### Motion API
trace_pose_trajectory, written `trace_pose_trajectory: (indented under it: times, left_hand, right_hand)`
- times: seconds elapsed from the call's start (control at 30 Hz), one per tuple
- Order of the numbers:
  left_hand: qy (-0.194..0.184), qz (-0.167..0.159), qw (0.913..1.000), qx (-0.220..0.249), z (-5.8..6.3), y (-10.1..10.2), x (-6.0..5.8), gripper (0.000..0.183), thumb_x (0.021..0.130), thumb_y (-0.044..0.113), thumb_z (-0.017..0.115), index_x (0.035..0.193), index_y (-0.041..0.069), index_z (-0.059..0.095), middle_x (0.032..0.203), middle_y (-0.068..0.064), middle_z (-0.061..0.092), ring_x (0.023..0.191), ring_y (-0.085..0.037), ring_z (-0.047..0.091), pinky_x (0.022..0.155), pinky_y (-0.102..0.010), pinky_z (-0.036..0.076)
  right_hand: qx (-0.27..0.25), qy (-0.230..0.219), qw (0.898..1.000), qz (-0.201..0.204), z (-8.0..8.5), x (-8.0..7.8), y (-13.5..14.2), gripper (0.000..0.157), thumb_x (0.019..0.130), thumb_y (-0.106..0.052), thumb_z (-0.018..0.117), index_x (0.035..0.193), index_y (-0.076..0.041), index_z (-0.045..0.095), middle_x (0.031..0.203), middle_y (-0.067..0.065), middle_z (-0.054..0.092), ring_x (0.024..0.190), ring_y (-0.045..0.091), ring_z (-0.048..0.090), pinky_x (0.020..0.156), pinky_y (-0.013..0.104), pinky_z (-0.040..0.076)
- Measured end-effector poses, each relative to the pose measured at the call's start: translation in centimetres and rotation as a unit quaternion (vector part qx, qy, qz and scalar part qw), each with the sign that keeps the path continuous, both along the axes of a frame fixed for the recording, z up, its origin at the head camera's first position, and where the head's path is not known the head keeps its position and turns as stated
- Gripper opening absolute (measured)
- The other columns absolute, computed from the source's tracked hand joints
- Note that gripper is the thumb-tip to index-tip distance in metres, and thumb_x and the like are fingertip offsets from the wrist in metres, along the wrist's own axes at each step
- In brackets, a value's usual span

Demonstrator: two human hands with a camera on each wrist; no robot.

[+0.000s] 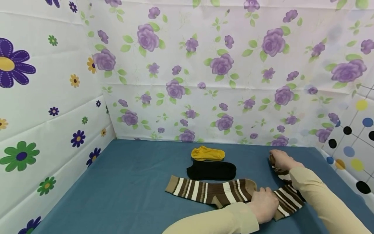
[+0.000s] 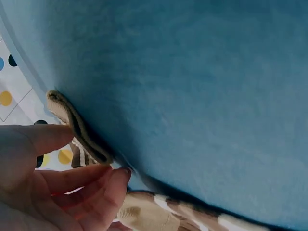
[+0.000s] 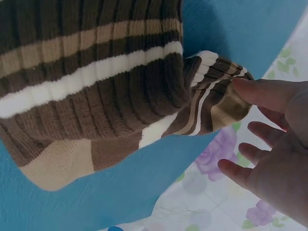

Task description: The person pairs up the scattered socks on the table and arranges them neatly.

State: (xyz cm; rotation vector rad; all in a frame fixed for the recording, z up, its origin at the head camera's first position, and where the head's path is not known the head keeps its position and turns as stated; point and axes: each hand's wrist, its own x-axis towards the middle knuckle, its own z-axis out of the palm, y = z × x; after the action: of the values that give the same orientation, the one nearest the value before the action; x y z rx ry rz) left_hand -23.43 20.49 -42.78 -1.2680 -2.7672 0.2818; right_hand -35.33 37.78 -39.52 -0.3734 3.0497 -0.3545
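Two brown, tan and white striped socks are in the head view. One striped sock (image 1: 201, 191) lies flat, its toe beside my left hand (image 1: 264, 204). The other striped sock (image 1: 289, 200) is bent to the right of it, between my hands. In the left wrist view, my left thumb and fingers pinch the tan cuff (image 2: 91, 144) of that bent sock. My right hand (image 1: 281, 160) is farther back, at its toe. In the right wrist view, the right thumb (image 3: 248, 91) rests on the tan toe (image 3: 231, 108), the index finger partly hidden behind it; the other fingers are spread.
Behind the flat striped sock lie a black sock (image 1: 211, 171) and, farther back, a yellow sock (image 1: 208, 154). The blue cloth surface (image 1: 117, 188) ends at a flowered back sheet (image 1: 187, 65), with a flowered left sheet (image 1: 52, 97) and a dotted right sheet (image 1: 355, 152).
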Motion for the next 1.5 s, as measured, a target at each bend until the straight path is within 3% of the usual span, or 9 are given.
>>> trace_pose_trajectory:
  times: [0.13,0.33,0.5,0.8,0.9,1.13,1.27,1.5]
  left_hand:
    - [0.005,0.019,0.9998,-0.002,-0.1,0.3,0.2,0.016,0.094,0.029,0.049,0.090,0.024,0.063,0.083,0.002,0.048,0.064,-0.011,0.044,0.040,-0.026,0.038]
    - [0.017,0.055,0.9982,-0.020,-0.1,0.4,0.1,0.030,0.098,0.033,0.036,0.089,0.021,0.062,0.069,0.000,0.042,0.053,-0.011,0.039,0.038,-0.026,0.035]
    - [0.005,0.064,0.9977,-0.024,-0.1,0.4,0.2,0.025,0.097,0.033,0.040,0.090,0.020,0.061,0.068,0.000,0.042,0.053,-0.012,0.038,0.039,-0.027,0.035]
    - [0.006,0.059,0.9982,-0.004,0.0,0.6,0.2,0.025,0.095,0.030,0.046,0.077,0.017,0.057,0.063,0.000,0.039,0.050,-0.011,0.037,0.037,-0.026,0.034]
    - [0.008,0.060,0.9981,0.008,0.0,0.6,0.2,0.025,0.094,0.029,0.048,0.075,0.016,0.056,0.063,0.000,0.040,0.050,-0.011,0.038,0.037,-0.026,0.034]
    - [-0.027,0.082,0.9957,0.035,-0.2,1.1,0.5,0.023,0.094,0.030,0.047,0.076,0.017,0.052,0.064,0.000,0.043,0.049,-0.013,0.041,0.037,-0.027,0.035]
    - [-0.025,0.067,0.9964,0.046,-0.1,1.1,0.4,0.020,0.095,0.028,0.046,0.078,0.017,0.051,0.067,0.000,0.042,0.048,-0.013,0.040,0.036,-0.026,0.034]
    - [-0.072,0.022,0.9917,0.104,0.3,0.7,-0.1,0.003,0.093,0.020,0.050,0.093,0.019,0.052,0.082,0.002,0.042,0.051,-0.008,0.043,0.038,-0.021,0.036]
  right_hand:
    - [0.012,-0.006,1.000,-0.012,0.0,0.0,-0.2,0.041,0.085,0.009,0.050,0.124,0.015,0.039,0.122,0.037,0.034,0.110,0.055,0.028,0.081,0.063,0.029]
    - [0.015,0.009,1.000,-0.024,0.0,-0.2,-0.3,0.029,0.090,0.002,0.045,0.117,0.012,0.047,0.112,0.036,0.037,0.105,0.054,0.032,0.078,0.061,0.031]
    - [0.007,0.008,1.000,-0.024,-0.6,0.0,0.4,0.016,0.085,0.008,0.049,0.099,0.004,0.055,0.099,0.029,0.040,0.096,0.050,0.034,0.071,0.057,0.032]
    - [0.025,0.062,0.998,-0.008,-1.2,0.2,1.6,0.010,0.082,0.010,0.054,0.090,0.004,0.058,0.085,0.016,0.050,0.081,0.037,0.049,0.062,0.047,0.042]
    - [0.019,0.065,0.998,-0.003,-1.4,0.2,2.0,0.005,0.083,0.007,0.056,0.086,0.004,0.057,0.079,0.011,0.053,0.072,0.030,0.053,0.058,0.043,0.044]
    - [0.016,0.063,0.998,0.000,-2.3,0.3,2.3,0.005,0.082,0.004,0.061,0.084,0.001,0.057,0.074,0.007,0.054,0.064,0.022,0.054,0.054,0.040,0.045]
    - [0.015,0.079,0.997,-0.006,-1.9,0.4,2.3,0.005,0.082,0.006,0.059,0.084,0.003,0.056,0.074,0.009,0.053,0.063,0.023,0.053,0.052,0.040,0.044]
    - [0.003,0.062,0.998,-0.031,-0.7,0.9,2.5,0.005,0.085,0.002,0.057,0.083,0.005,0.053,0.072,0.008,0.052,0.060,0.020,0.051,0.050,0.038,0.043]
